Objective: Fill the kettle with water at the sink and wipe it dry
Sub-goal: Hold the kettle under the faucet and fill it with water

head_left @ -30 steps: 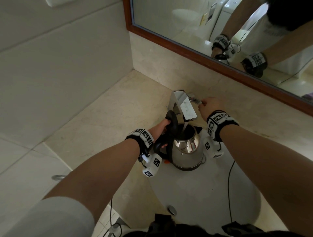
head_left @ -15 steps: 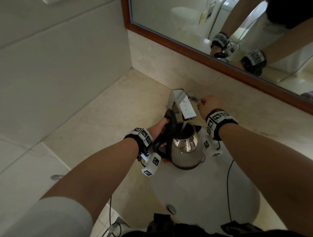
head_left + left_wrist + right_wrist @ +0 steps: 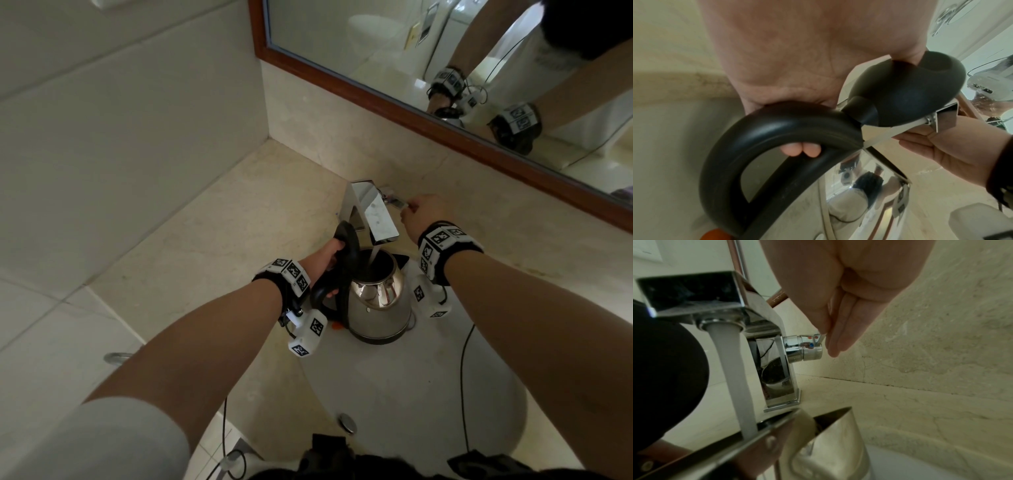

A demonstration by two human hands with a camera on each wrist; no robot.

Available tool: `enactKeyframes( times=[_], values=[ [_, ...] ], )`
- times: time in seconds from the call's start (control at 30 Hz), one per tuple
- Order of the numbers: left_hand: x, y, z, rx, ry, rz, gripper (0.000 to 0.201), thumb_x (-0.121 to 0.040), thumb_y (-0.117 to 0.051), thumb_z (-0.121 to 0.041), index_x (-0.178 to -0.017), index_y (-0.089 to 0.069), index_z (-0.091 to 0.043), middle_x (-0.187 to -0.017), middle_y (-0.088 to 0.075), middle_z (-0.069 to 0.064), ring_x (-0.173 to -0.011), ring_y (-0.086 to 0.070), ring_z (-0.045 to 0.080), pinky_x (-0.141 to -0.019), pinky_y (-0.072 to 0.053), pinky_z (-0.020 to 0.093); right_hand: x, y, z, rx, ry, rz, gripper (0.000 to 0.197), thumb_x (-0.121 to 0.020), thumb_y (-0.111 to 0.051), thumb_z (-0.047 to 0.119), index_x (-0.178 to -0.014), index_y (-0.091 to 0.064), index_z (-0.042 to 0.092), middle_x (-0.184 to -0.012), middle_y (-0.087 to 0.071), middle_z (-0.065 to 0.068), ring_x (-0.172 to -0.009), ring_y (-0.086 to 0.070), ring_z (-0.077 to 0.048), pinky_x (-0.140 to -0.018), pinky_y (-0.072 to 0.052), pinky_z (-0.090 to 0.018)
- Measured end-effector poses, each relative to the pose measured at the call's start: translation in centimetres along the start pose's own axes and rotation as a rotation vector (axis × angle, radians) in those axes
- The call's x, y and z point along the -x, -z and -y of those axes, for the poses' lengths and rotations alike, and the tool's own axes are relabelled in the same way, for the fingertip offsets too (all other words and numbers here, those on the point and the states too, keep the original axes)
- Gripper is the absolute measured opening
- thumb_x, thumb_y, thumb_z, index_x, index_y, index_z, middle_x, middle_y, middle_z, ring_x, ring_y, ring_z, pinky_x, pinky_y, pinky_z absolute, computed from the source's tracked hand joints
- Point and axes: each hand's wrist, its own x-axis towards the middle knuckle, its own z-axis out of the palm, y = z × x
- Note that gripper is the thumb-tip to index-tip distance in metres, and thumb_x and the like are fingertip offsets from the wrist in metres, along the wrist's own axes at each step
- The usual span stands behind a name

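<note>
— Where's the kettle (image 3: 378, 301)?
— Upright in the white sink (image 3: 411, 394), right under the chrome tap (image 3: 371, 214), lid (image 3: 349, 245) swung open on the handle side. Steel body, black base, an orange spot low by the handle.

— Water running?
— Yes. One steady stream (image 3: 731, 369) from the tap's spout straight into the kettle's open mouth.

— Left hand (image 3: 327, 260)?
— Wrapped round the kettle's black handle (image 3: 764, 146); two fingertips (image 3: 801, 148) showing through the loop, thumb up against the open lid.

— And the right hand (image 3: 424, 212)?
— Just beyond the kettle, at the tap's side lever (image 3: 395, 202). Thumb and fingers pinching the thin lever above the round knob (image 3: 805, 348) with red and blue dots. Other fingers lying straight together, pointing down.

— Anything else round the kettle?
— Beige stone counter (image 3: 222, 246) on both sides of the sink, a wood-framed mirror (image 3: 445, 61) on the wall behind the tap showing both wrists. Drain stopper (image 3: 347, 423) at the sink's near side. A black cable (image 3: 462, 377) hanging from the right wrist across the sink.
</note>
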Motion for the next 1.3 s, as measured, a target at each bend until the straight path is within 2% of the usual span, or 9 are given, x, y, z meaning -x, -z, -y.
enactKeyframes(
  times=[0.1, 0.3, 0.53, 0.63, 0.77, 1.03, 1.17, 1.23, 1.3],
  values=[
    [-0.21, 0.13, 0.05, -0.006, -0.008, -0.012, 0.082, -0.049, -0.049, -0.07, -0.103, -0.06, -0.01, -0.09, -0.065, 0.012, -0.071, -0.063, 0.029, -0.062, -0.049, 0.031, 0.0, -0.02, -0.11, 0.0, 0.006, -0.014, 0.027, -0.095, -0.049, 0.017, -0.104, -0.07, 0.003, -0.102, -0.07, -0.018, -0.095, -0.065, -0.035, -0.087, -0.055, -0.043],
    [-0.46, 0.24, 0.25, -0.001, -0.014, -0.029, 0.084, -0.053, -0.048, -0.07, -0.11, -0.06, -0.01, -0.096, -0.065, 0.012, -0.072, -0.065, 0.028, -0.06, -0.051, 0.03, 0.02, -0.07, -0.12, -0.005, 0.006, -0.01, 0.027, -0.095, -0.048, 0.016, -0.103, -0.071, 0.003, -0.101, -0.07, -0.018, -0.094, -0.065, -0.034, -0.085, -0.055, -0.04],
    [-0.31, 0.19, 0.21, 0.013, -0.005, 0.005, 0.076, -0.053, -0.05, -0.07, -0.097, -0.06, -0.008, -0.083, -0.063, 0.013, -0.065, -0.061, 0.028, -0.059, -0.048, 0.029, 0.0, 0.04, -0.07, -0.01, -0.005, 0.0, 0.026, -0.096, -0.048, 0.016, -0.102, -0.071, 0.005, -0.1, -0.07, -0.018, -0.092, -0.065, -0.034, -0.076, -0.049, -0.033],
    [-0.24, 0.17, 0.17, -0.009, 0.0, 0.006, 0.076, -0.057, -0.046, -0.069, -0.099, -0.06, -0.008, -0.087, -0.064, 0.014, -0.066, -0.062, 0.028, -0.061, -0.048, 0.03, -0.06, -0.03, -0.14, -0.015, -0.003, -0.003, 0.026, -0.095, -0.049, 0.016, -0.103, -0.071, 0.005, -0.1, -0.07, -0.018, -0.092, -0.065, -0.034, -0.082, -0.054, -0.038],
    [-0.2, 0.1, 0.15, 0.011, -0.001, 0.005, 0.074, -0.06, -0.047, -0.067, -0.102, -0.059, -0.008, -0.088, -0.063, 0.013, -0.066, -0.062, 0.027, -0.059, -0.048, 0.029, -0.1, -0.07, -0.25, -0.003, 0.001, -0.007, 0.026, -0.095, -0.048, 0.015, -0.1, -0.071, 0.005, -0.097, -0.07, -0.018, -0.089, -0.065, -0.034, -0.077, -0.051, -0.035],
    [-0.15, 0.21, 0.21, 0.039, 0.012, -0.006, 0.074, -0.065, -0.046, -0.065, -0.112, -0.057, -0.009, -0.094, -0.062, 0.01, -0.073, -0.062, 0.025, -0.054, -0.05, 0.027, -0.06, -0.13, -0.27, 0.019, 0.016, -0.026, 0.026, -0.095, -0.049, 0.017, -0.1, -0.072, 0.005, -0.098, -0.07, -0.016, -0.09, -0.065, -0.033, -0.08, -0.054, -0.037],
    [0.01, 0.0, 0.12, 0.043, 0.017, 0.004, 0.069, -0.07, -0.043, -0.063, -0.113, -0.056, -0.01, -0.094, -0.061, 0.009, -0.075, -0.059, 0.025, -0.057, -0.047, 0.028, -0.08, -0.12, -0.31, 0.029, 0.014, -0.02, 0.026, -0.095, -0.049, 0.018, -0.1, -0.071, 0.006, -0.098, -0.07, -0.016, -0.089, -0.065, -0.033, -0.073, -0.048, -0.032],
    [0.03, -0.03, 0.06, 0.029, 0.021, 0.008, 0.071, -0.067, -0.043, -0.063, -0.112, -0.056, -0.009, -0.092, -0.061, 0.01, -0.074, -0.059, 0.025, -0.058, -0.047, 0.029, -0.07, -0.11, -0.3, 0.027, 0.008, -0.022, 0.026, -0.095, -0.049, 0.018, -0.1, -0.071, 0.006, -0.098, -0.07, -0.016, -0.089, -0.065, -0.033, -0.074, -0.049, -0.033],
    [-0.07, -0.01, 0.09, 0.031, 0.014, 0.003, 0.067, -0.074, -0.042, -0.063, -0.11, -0.056, -0.009, -0.092, -0.061, 0.01, -0.073, -0.059, 0.025, -0.058, -0.047, 0.028, -0.09, -0.12, -0.28, 0.025, 0.005, -0.021, 0.026, -0.095, -0.049, 0.018, -0.1, -0.071, 0.005, -0.098, -0.07, -0.016, -0.089, -0.065, -0.033, -0.075, -0.05, -0.033]
  ],
)
